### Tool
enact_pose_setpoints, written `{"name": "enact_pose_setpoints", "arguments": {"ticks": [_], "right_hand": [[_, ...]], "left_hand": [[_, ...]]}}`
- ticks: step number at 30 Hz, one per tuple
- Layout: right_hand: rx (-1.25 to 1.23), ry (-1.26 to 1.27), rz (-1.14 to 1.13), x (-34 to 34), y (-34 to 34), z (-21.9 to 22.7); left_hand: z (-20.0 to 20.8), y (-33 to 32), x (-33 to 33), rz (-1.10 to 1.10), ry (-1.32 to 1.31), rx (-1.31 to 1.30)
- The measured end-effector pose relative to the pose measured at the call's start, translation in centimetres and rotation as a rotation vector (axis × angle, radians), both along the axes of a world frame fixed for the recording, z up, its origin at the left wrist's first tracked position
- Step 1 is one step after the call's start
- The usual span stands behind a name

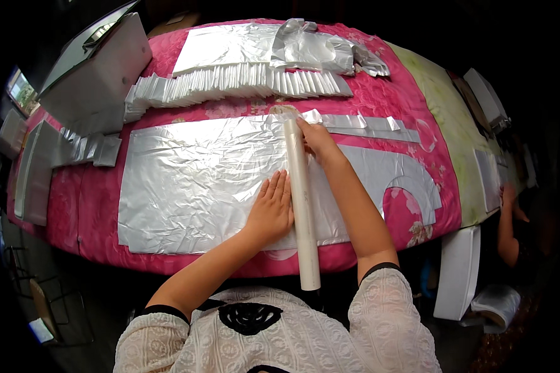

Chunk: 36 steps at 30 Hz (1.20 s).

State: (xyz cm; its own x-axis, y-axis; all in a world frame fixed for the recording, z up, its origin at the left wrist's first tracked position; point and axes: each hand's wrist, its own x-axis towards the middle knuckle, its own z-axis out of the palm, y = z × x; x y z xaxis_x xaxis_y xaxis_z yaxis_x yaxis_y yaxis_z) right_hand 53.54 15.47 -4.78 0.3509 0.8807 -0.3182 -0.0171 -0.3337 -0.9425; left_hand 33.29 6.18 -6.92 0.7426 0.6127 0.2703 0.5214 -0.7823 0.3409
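A stack of silver plastic bags (pixel 193 180) lies flat on the table before me, with wrinkles over its upper sheet. A curved cutout shapes its right end. Across the stack, pointing from far to near, rests a long pale roll (pixel 302 205) that looks wrapped in clear plastic; its near end juts past the table edge. My right hand (pixel 316 138) grips the roll's far end, its fingers partly hidden. My left hand (pixel 272 208) is pressed flat on the silver sheet, fingers stretched out, just left of the roll.
Folded silver bags (pixel 211 84) stand in a long row beyond the stack, with more silver bags (pixel 230 46) behind. A white box (pixel 99 74) stands at far left. Pink flowered cloth (pixel 230 109) covers the table. Another person's hand (pixel 510 202) shows at far right.
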Motion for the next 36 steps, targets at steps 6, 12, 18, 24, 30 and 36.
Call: {"name": "enact_pose_setpoints", "arguments": {"ticks": [6,12,18,24,30,36], "right_hand": [[0.505,0.929,-0.455,6.4,2.7,1.3],[0.780,0.815,-0.715,21.6,-1.4,6.7],[0.874,0.609,-0.688,21.8,-3.3,12.1],[0.781,0.350,0.034,1.1,0.5,13.2],[0.514,-0.134,0.649,-22.7,2.4,5.5],[0.501,-0.681,0.915,-34.5,0.8,1.0]], "left_hand": [[0.2,-0.1,-0.1,0.001,0.004,0.005],[0.5,-0.3,-0.1,-0.007,0.001,-0.018],[0.6,-0.3,-0.1,-0.023,-0.018,-0.036],[0.3,-0.2,-0.2,-0.016,-0.033,-0.032],[-0.7,-0.2,-0.5,0.004,-0.195,0.101],[-0.7,-0.4,0.9,0.004,0.056,0.007]]}}
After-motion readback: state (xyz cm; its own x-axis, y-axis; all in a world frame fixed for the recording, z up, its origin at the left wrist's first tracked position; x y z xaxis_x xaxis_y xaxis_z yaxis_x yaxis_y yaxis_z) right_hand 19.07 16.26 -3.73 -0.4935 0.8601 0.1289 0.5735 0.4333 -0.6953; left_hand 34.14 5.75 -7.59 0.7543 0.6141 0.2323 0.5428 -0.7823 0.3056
